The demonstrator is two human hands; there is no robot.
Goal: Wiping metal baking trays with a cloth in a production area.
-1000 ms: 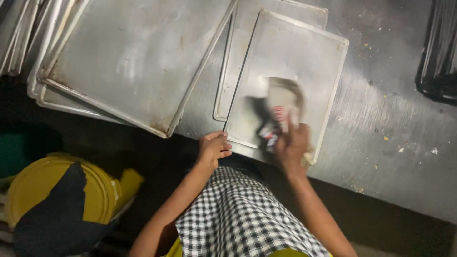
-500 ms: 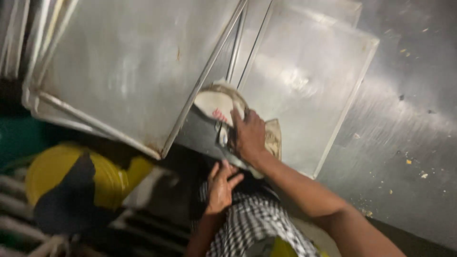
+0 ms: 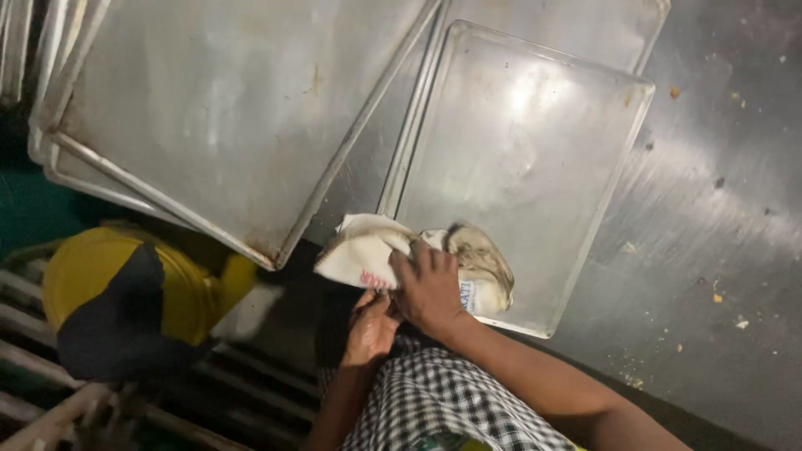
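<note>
Right hand (image 3: 430, 288) on cloth (image 3: 393, 255) (soiled)

— Colours? The crumpled cloth rag (image 3: 418, 255): cream, grey-brown stains, red print.
— Rectangular metal baking tray (image 3: 518, 167): dull silver. Round plastic lid (image 3: 125, 284): yellow, dark patch. Checked garment (image 3: 443, 401): black-and-white.

Crumb-flecked steel counter (image 3: 718, 217) — dim light

Large tray (image 3: 225, 108) cut off at top; left hand (image 3: 370, 327) half-hidden.
</note>
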